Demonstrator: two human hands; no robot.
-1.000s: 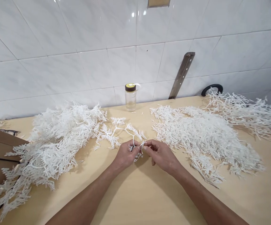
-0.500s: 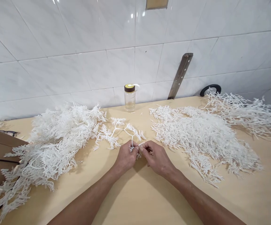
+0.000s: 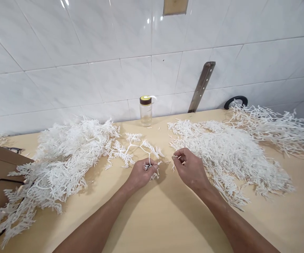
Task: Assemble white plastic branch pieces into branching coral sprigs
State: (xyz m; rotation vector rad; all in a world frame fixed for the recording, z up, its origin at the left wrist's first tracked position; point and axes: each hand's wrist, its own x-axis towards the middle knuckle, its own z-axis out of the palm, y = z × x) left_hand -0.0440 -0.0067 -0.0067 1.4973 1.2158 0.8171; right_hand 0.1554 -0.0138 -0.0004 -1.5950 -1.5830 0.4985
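Note:
My left hand (image 3: pixel 140 174) is closed on the lower end of a white plastic branch (image 3: pixel 134 144). The branch arches away from me over the table, with feathery tufts on its twigs. Some small white sprigs stick out past the left fingertips. My right hand (image 3: pixel 190 167) is pinched around a small white sprig (image 3: pixel 173 166), apart from the branch. Its fingers partly hide the sprig. Close beyond the right hand lies a heap of small loose white sprigs (image 3: pixel 228 154).
A heap of tufted white branches (image 3: pixel 65 161) lies left, beside a brown box (image 3: pixel 1 175). Bare white branches (image 3: pixel 283 126) are at the far right, near a black ring (image 3: pixel 235 102). A clear bottle (image 3: pixel 146 114) and a metal strip (image 3: pixel 202 86) stand by the tiled wall.
My right hand has moved right, away from the left hand, with a small sprig between its fingers. My left hand has stayed on the branch.

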